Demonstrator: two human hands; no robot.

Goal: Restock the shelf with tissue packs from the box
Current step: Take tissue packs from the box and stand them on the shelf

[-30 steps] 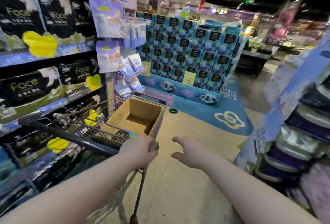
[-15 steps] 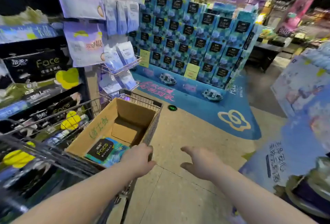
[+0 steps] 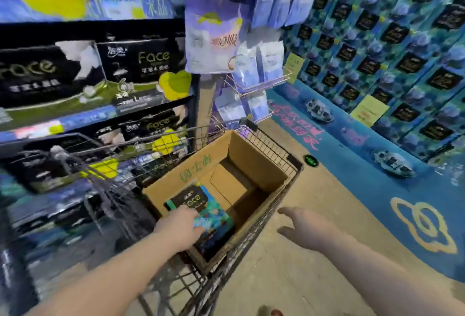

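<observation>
Inside the box [image 3: 254, 164], left hand [image 3: 180, 227] touches the tissue pack [image 3: 201, 208].

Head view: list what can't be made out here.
- Left hand: fingertips hidden behind the tissue pack, so the grip is unclear.
- Cardboard box: near corner hidden by the pack and wrist; more packs cannot be ruled out.
- Lower shelf: motion-blurred, stock unreadable.
- Right hand: open, beside the cart.

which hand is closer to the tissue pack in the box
Left. The left hand rests on the tissue pack inside the cardboard box; the right hand hovers open outside the box, off to its right.
</observation>
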